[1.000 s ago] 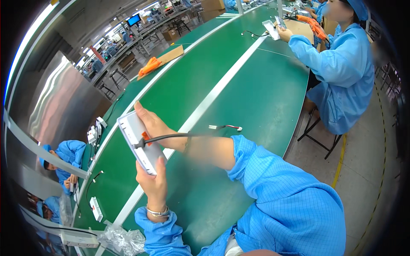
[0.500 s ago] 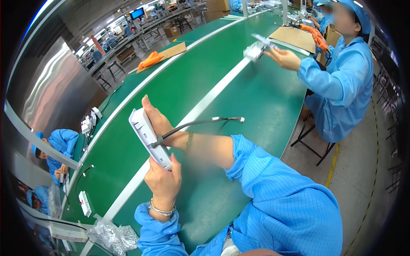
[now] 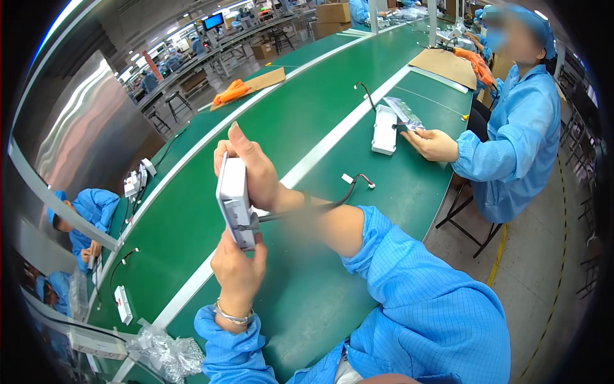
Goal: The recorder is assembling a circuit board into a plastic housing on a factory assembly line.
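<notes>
White module (image 3: 233,200) now tilted more upright, both hands' (image 3: 238,272) grip tight around it.

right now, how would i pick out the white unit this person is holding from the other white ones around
Start at the long green workbench with the white stripe running along it. Above its near end, the left hand and the right hand hold a flat white box edge-on. Unlike the white unit lying by the co-worker, it is lifted off the bench, with a dark cable trailing right.
</notes>
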The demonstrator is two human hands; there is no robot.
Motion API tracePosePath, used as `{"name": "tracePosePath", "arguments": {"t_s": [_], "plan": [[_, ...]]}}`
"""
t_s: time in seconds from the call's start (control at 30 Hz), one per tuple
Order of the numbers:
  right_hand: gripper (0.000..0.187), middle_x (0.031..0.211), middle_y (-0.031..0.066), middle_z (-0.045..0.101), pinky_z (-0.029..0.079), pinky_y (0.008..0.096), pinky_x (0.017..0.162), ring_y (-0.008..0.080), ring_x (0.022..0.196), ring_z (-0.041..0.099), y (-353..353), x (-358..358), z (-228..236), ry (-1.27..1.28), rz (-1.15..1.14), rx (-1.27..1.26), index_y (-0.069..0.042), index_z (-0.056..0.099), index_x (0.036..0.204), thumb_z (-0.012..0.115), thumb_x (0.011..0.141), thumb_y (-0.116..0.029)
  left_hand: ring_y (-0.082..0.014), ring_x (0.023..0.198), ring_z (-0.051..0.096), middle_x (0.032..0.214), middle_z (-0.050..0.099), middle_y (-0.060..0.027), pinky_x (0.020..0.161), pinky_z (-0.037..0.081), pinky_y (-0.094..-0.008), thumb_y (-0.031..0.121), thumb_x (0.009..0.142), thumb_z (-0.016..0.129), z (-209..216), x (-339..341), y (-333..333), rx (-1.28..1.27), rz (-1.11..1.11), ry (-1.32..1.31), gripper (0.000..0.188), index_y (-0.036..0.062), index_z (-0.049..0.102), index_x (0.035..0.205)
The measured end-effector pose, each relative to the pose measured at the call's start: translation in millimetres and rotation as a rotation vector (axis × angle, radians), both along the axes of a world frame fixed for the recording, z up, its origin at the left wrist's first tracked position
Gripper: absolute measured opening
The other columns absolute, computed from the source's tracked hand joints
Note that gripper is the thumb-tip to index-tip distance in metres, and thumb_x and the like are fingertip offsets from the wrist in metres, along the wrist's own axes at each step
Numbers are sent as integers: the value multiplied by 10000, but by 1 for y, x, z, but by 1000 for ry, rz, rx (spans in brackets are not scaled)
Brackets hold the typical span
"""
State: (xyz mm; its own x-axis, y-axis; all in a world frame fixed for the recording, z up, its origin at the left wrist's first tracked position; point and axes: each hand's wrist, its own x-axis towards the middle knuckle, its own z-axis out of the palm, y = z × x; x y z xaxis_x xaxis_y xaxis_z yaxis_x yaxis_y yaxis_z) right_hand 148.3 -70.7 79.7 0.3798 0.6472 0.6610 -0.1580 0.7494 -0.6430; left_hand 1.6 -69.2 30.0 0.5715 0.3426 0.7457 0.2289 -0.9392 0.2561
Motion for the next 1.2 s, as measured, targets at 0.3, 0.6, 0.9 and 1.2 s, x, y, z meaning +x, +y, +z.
{"name": "tracePosePath", "arguments": {"t_s": [0.3, 0.6, 0.9, 1.2], "plan": [[611, 512, 6, 448, 336, 224, 507, 88, 496, 397, 38, 10, -37, -95, -135, -130, -47, 488, 570, 296, 902, -523, -249, 606, 604, 708, 611, -148, 517, 447, -348, 181, 755, 660, -40, 11, 24, -398, -135, -6, 349, -69, 516, 951], [401, 891, 164, 617, 458, 384, 734, 310, 832, 586, -10, 76, -49, -1076, -476, -837, -26, 599, 937, 482, 841, -397, -185, 944, 562, 1040, 574, -109, 765, 473, -323, 246, 857, 552, -49, -42, 140, -1293, -302, -707, 378, 6, 477, 1140], [772, 1232, 95, 458, 285, 423, 983, 280, 1181, 381, -112, 193, -14, -1659, -538, -1270, -148, 443, 1223, 767, 547, -331, -288, 1213, 306, 1306, 307, -184, 1010, 244, -360, 109, 743, 613, -69, -51, 163, -427, 435, -440, 604, -14, 341, 1268], [533, 856, 85, 604, 385, 371, 807, 271, 864, 558, -100, 211, -48, -2030, -711, -928, -35, 536, 902, 762, 551, -366, -252, 1184, 367, 1242, 412, -155, 1006, 247, -331, 130, 743, 624, -75, -19, 121, -401, 192, -223, 592, -4, 360, 1256]]}}
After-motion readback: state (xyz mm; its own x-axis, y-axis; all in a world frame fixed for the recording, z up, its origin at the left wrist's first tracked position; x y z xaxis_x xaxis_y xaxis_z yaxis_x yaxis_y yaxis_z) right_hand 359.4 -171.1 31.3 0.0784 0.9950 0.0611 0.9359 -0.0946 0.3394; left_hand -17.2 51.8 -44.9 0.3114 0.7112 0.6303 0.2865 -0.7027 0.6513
